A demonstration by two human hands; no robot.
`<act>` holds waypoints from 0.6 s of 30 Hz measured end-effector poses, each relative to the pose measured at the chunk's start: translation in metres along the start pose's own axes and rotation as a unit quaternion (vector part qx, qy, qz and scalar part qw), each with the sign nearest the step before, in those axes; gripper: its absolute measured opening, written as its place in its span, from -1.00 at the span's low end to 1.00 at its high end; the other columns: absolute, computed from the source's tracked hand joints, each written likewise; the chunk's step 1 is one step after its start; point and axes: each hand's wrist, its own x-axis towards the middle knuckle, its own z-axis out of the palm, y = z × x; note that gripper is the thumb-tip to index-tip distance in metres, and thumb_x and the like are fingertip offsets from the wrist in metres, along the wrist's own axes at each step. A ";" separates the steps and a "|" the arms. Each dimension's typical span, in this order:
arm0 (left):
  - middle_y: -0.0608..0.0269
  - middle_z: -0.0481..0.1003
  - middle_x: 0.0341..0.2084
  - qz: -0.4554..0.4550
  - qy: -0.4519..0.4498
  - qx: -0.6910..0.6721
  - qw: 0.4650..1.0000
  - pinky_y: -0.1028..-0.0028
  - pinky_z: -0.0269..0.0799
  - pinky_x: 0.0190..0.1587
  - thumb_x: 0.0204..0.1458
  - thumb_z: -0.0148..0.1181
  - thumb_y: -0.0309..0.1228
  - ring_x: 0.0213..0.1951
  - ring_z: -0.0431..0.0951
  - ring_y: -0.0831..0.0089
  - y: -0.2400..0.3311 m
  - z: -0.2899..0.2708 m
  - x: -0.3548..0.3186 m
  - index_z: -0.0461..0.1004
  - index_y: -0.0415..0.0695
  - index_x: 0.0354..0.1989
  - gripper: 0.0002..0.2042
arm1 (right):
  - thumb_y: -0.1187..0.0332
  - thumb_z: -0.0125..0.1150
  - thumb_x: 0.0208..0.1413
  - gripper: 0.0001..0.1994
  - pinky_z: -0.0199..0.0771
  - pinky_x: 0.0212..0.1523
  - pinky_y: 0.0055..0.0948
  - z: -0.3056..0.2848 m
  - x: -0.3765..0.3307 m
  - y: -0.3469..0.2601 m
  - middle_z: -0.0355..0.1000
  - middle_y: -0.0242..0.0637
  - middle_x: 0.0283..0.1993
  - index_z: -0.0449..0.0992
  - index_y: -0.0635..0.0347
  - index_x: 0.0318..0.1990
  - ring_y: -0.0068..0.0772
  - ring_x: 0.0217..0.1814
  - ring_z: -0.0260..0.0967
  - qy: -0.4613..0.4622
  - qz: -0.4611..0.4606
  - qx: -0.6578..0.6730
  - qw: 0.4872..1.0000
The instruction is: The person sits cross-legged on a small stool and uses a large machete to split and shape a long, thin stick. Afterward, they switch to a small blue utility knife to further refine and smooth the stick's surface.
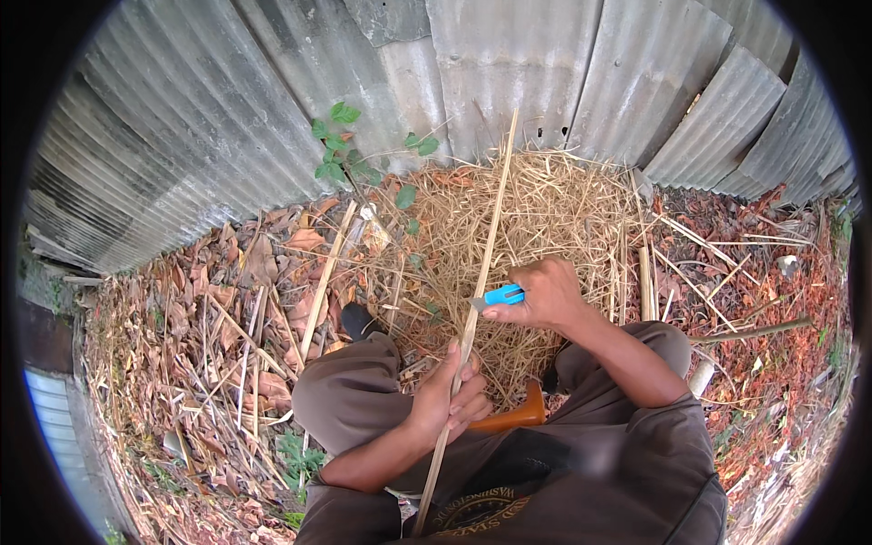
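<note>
A long pale bamboo strip (491,232) runs from my lap up toward the metal wall, leaning slightly right. My left hand (445,397) is closed around its lower part, with the thumb lying along it. My right hand (548,292) grips a blue utility knife (503,295). The knife's blade touches or nearly touches the strip, a little above my left hand. An orange-brown curved handle (514,417) lies across my lap below the hands; the rest of that tool is hidden.
Thin shavings (568,204) are heaped between my legs and the corrugated metal wall (509,64). Dry leaves (259,263) and loose sticks cover the ground at left. More strips (647,282) and a branch (754,331) lie at right. A leafy plant (334,150) grows by the wall.
</note>
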 end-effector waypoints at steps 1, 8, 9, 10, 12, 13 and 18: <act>0.51 0.02 -0.87 -0.003 0.001 0.002 1.000 0.56 -0.06 -0.62 0.30 -0.41 0.04 -0.89 -0.07 0.63 -0.001 0.001 0.001 0.17 0.05 -0.47 -0.59 | -0.47 -0.01 -0.10 -0.26 0.26 -0.69 -0.26 -0.002 0.003 0.006 0.22 -0.28 -0.85 0.34 0.11 -0.79 -0.20 -0.80 0.26 0.003 -0.005 -0.022 1.000; 0.51 0.03 -0.86 -0.041 -0.028 0.026 0.998 0.57 -0.02 -0.59 0.29 -0.42 0.05 -0.87 -0.05 0.62 -0.016 0.005 -0.003 0.16 0.05 -0.46 -0.59 | -0.53 -0.13 -0.11 -0.19 0.32 -0.68 -0.13 -0.018 0.026 0.073 0.26 -0.21 -0.84 0.50 0.15 -0.72 -0.16 -0.74 0.36 0.019 0.257 -0.075 0.963; 0.51 0.03 -0.86 -0.037 -0.026 0.023 0.999 0.57 -0.02 -0.59 0.29 -0.42 0.05 -0.87 -0.05 0.62 -0.015 0.001 -0.002 0.16 0.05 -0.46 -0.58 | -0.54 -0.15 -0.10 -0.18 0.32 -0.67 -0.12 -0.023 0.029 0.074 0.26 -0.21 -0.84 0.52 0.15 -0.71 -0.16 -0.73 0.36 0.000 0.261 -0.082 0.962; 0.50 0.03 -0.85 -0.033 -0.024 0.020 0.999 0.56 -0.02 -0.59 0.29 -0.42 0.05 -0.87 -0.04 0.62 -0.014 -0.001 -0.001 0.16 0.04 -0.46 -0.58 | -0.53 -0.16 -0.09 -0.18 0.32 -0.68 -0.15 -0.017 0.021 0.059 0.26 -0.22 -0.84 0.53 0.15 -0.69 -0.18 -0.74 0.36 -0.021 0.231 -0.061 0.971; 0.49 0.03 -0.86 -0.019 -0.014 0.023 0.999 0.56 -0.03 -0.60 0.29 -0.42 0.05 -0.87 -0.04 0.62 -0.011 -0.002 -0.001 0.16 0.04 -0.46 -0.58 | -0.54 -0.19 -0.08 -0.17 0.30 -0.69 -0.20 -0.007 0.008 0.036 0.26 -0.25 -0.84 0.55 0.15 -0.66 -0.22 -0.74 0.35 -0.042 0.163 -0.034 0.985; 0.49 0.03 -0.86 -0.013 -0.007 0.026 1.000 0.56 -0.03 -0.61 0.29 -0.42 0.04 -0.87 -0.04 0.61 -0.009 -0.002 -0.001 0.17 0.03 -0.46 -0.58 | -0.54 -0.21 -0.07 -0.16 0.30 -0.69 -0.22 -0.008 0.008 0.033 0.25 -0.26 -0.85 0.55 0.15 -0.66 -0.23 -0.75 0.35 -0.040 0.128 -0.029 0.991; 0.45 0.04 -0.86 -0.036 -0.027 0.063 0.997 0.56 -0.01 -0.64 0.30 -0.42 0.01 -0.88 -0.02 0.59 -0.024 0.000 -0.006 0.16 -0.01 -0.45 -0.58 | -0.56 -0.23 -0.10 -0.12 0.32 -0.63 -0.16 -0.021 0.026 0.097 0.30 -0.20 -0.80 0.53 0.22 -0.65 -0.18 -0.69 0.37 0.000 0.298 -0.066 0.952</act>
